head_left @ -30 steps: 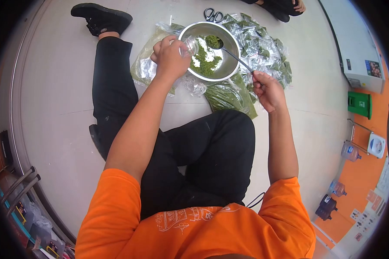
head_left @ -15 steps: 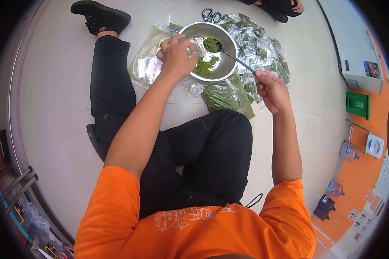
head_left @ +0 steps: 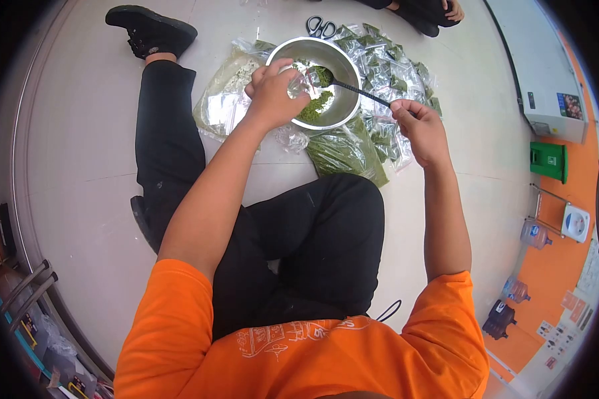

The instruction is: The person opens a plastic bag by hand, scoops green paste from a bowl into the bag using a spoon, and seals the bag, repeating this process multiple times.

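A steel bowl (head_left: 345,114) on the floor has green shredded leaf (head_left: 313,110) in its bottom. Over the bowl's left side, my left hand (head_left: 276,93) is closed on a small clear plastic bag (head_left: 305,81). My right hand (head_left: 419,126) pinches the handle end of a black spoon (head_left: 363,92), whose head, heaped with green leaf, is at the bag's mouth. Whether the spoon tip is inside the bag I cannot tell. A large bag of green leaf (head_left: 345,151) lies below the bowl, and another clear bag (head_left: 216,106) lies to its left.
Several small filled bags (head_left: 389,80) are piled right of the bowl. Black scissors (head_left: 320,28) lie behind it. Another person's hand (head_left: 454,10) and dark-clothed leg show at the top. A green bin (head_left: 548,161) and a white appliance (head_left: 546,73) stand at the right.
The spoon with its green leaf has moved slightly left, closer to the small bag. The whole view has shifted a little.
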`<state>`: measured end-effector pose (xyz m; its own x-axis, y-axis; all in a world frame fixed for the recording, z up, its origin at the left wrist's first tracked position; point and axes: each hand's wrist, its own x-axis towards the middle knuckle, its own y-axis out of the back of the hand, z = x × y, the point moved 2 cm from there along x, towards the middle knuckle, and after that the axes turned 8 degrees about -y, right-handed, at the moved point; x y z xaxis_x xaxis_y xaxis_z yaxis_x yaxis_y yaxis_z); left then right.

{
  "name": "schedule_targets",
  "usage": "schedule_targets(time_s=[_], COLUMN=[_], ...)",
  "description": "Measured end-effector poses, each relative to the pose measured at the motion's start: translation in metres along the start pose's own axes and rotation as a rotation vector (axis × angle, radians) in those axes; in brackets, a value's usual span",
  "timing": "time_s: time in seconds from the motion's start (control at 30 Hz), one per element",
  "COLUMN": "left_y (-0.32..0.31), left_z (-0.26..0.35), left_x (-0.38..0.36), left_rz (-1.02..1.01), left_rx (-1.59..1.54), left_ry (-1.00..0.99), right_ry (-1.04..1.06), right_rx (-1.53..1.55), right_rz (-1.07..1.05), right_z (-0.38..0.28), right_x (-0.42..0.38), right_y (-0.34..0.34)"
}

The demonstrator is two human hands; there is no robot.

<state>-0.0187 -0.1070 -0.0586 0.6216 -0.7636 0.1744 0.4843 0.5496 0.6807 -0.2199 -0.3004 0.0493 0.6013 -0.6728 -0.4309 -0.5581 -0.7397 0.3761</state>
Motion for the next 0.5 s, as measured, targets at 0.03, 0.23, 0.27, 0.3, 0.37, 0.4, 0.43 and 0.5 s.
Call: schedule_targets(time_s=[0.03,0.23,0.27,0.3,0.37,0.4,0.43,0.5], left_y=[-0.001,-0.004,-0.004,-0.004,-0.003,-0.003,-0.002,-0.001], left_z=[0.000,0.003,0.003,0.004,0.005,0.006,0.007,0.010], left_x=[0.000,0.004,0.005,0.005,0.006,0.006,0.006,0.006], left_rz=[-0.005,0.005,0.009,0.012,0.016,0.015,0.014,0.015], left_rx=[0.006,0.023,0.026,0.030,0.043,0.034,0.025,0.010], left_ry=[-0.005,-0.017,-0.013,-0.009,-0.006,-0.001,0.003,0.010], right_ry=[0.032,0.400,0.500,0.590,0.634,0.655,0.673,0.717], right_rx=[-0.045,-0.357,-0.396,-0.425,-0.448,-0.458,-0.475,-0.489], right_rz=[0.010,0.186,0.201,0.228,0.240,0.247,0.241,0.250], right_z=[-0.002,-0.012,-0.014,-0.018,-0.023,-0.025,-0.025,-0.026], right_x=[0.001,-0.007,-0.011,-0.017,-0.025,-0.028,-0.029,-0.032], right_y=[0.001,-0.007,-0.010,-0.014,-0.019,-0.021,-0.021,-0.023])
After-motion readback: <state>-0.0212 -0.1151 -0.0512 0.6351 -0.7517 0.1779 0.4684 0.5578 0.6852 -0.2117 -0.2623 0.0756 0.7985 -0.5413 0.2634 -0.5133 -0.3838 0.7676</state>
